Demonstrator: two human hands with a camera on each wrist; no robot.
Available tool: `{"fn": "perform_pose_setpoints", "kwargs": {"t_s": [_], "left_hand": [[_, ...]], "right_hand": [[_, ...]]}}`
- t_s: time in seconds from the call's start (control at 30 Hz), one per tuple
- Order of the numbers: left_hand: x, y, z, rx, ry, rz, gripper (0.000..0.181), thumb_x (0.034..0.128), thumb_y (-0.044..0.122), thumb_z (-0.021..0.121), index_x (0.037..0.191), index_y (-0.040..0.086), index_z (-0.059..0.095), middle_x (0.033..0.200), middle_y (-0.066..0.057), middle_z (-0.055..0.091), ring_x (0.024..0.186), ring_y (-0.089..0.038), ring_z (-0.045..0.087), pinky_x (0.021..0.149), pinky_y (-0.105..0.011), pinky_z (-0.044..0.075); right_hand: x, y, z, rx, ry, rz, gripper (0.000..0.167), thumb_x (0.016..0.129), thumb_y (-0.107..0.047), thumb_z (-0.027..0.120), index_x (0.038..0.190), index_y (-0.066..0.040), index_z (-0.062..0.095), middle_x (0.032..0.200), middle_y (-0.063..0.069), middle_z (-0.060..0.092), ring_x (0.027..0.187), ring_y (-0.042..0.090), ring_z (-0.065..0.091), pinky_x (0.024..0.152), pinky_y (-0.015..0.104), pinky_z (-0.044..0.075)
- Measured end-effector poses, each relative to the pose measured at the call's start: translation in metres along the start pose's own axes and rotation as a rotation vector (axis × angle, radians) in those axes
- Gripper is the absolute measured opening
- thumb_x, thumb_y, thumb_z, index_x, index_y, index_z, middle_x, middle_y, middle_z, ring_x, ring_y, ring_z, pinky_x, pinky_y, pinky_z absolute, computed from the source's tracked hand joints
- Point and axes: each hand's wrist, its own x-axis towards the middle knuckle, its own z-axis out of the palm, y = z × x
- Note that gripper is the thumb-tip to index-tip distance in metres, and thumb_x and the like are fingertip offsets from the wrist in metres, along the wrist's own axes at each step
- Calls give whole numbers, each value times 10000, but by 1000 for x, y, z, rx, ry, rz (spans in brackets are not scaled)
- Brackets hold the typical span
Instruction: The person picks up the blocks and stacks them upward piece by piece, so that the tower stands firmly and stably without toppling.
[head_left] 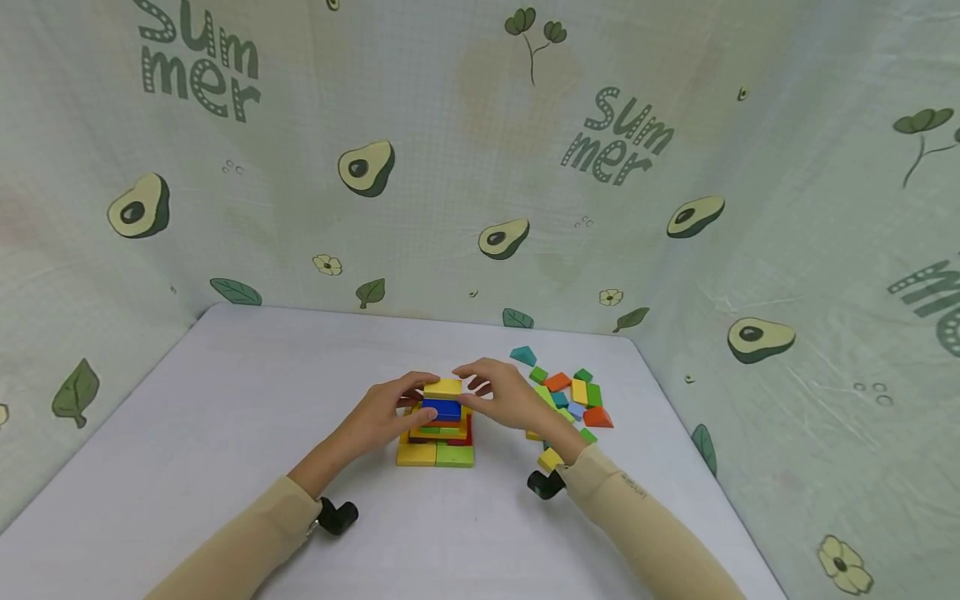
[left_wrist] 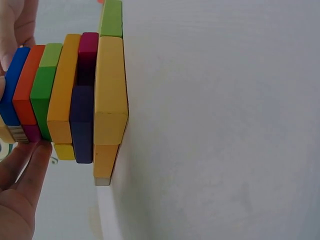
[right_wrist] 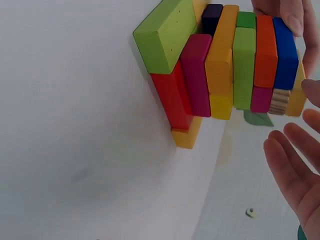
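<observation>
A tower of coloured wooden blocks (head_left: 437,455) stands upright on the table. Its lowest visible layer has yellow and light green blocks, with red, orange, green and dark purple ones above. Near the top lies a blue block (head_left: 442,409), and a yellow block (head_left: 443,388) caps the stack. My left hand (head_left: 384,410) grips the upper tower from the left, its thumb against the blue block and fingers on the far side. My right hand (head_left: 504,394) is beside the yellow block at the right, fingers loosely bent and spread; whether its thumb tip touches the block I cannot tell.
Loose blocks (head_left: 558,382) in several colours and shapes are scattered right of the tower, partly behind my right forearm. A printed cloth (head_left: 420,275) hangs behind and beside the white table (head_left: 300,375).
</observation>
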Motion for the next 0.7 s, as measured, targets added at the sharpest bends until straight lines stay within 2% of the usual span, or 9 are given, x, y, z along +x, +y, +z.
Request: {"fn": "perform_pose_setpoints", "kwargs": {"t_s": [0.13, 0.23, 0.5, 0.7], "left_hand": [[0, -1, 0, 0, 1, 0, 579, 990, 442, 756, 1503, 253, 564, 1443, -32, 654, 1228, -250, 678, 1073, -456, 565], [0, -2, 0, 3, 3, -1, 569, 991, 438, 756, 1497, 258, 570, 1441, -30, 654, 1222, -242, 678, 1069, -445, 568], [1, -1, 1, -3, 4, 1, 558, 991, 428, 760, 1491, 265, 574, 1423, -25, 663, 1212, -234, 678, 1066, -443, 571], [-1, -1, 1, -5, 7, -10, 554, 994, 420, 758, 1494, 270, 572, 1427, -20, 660, 1220, -236, 674, 1070, -447, 568]], "right_hand": [[-14, 13, -14, -12, 8, 26, 434, 1015, -184, 748, 1432, -119, 646, 1351, 103, 679, 1173, 316, 689, 981, 408, 616], [-30, 29, -26, -60, -2, 40, 423, 1010, -173, 751, 1419, -126, 656, 1347, 94, 690, 1170, 333, 682, 974, 424, 615], [-82, 67, -50, -126, -129, 79, 404, 989, -78, 753, 1380, -18, 671, 1354, 151, 680, 1199, 396, 645, 1005, 552, 581], [-106, 90, -55, -204, -204, 106, 421, 976, -55, 758, 1390, -96, 693, 1379, 51, 674, 1257, 312, 623, 1027, 514, 578]]}}
